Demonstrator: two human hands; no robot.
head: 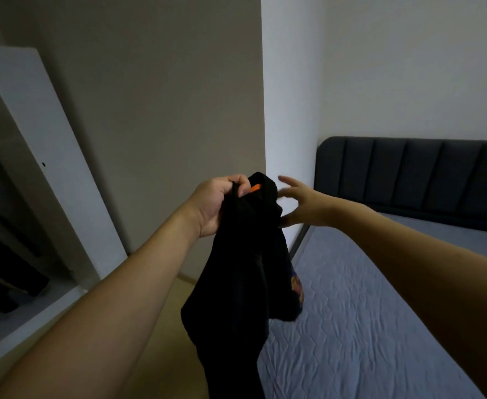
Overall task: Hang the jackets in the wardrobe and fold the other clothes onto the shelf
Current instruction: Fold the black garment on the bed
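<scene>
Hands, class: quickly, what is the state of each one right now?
Left hand: grips the black garment at its top.
Right hand: open, fingers spread beside the garment.

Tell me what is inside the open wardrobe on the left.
Inside the wardrobe, dark clothes hang or lie low down, with something red at the far left edge. It is too dim to tell the garments apart, and the rest lies outside the frame.
</scene>
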